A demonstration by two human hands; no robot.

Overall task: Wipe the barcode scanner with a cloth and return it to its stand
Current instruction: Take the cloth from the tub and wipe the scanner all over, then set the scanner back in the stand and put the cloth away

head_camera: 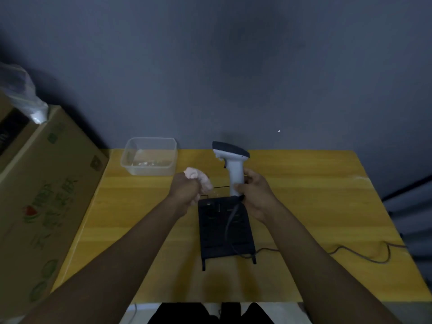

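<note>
One yellow wooden table (304, 206) against grey wall (233, 66); cardboard box (46, 183) left.

On the bench (304, 206) there are one barcode scanner (230, 160), one black stand (224, 230), one clear container (149, 156), one cloth (197, 177) and two hands; beside the bench, one cardboard box (46, 195).
</note>
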